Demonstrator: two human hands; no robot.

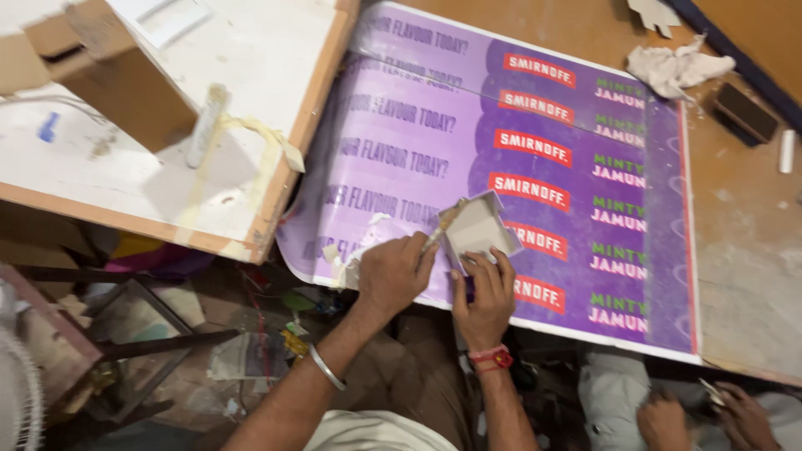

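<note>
Both hands at a small grey box on the purple sheet — brush applied.

I see the left hand with its grip clenched on a thin brush, the bristle end reaching up and right of that grip to the rim of the small open grey box. The right hand grasps the box's lower edge, fingers curled under it. Box rests on the purple printed sheet lying on the bench — a crumpled rag lies well beyond both grips.
</note>
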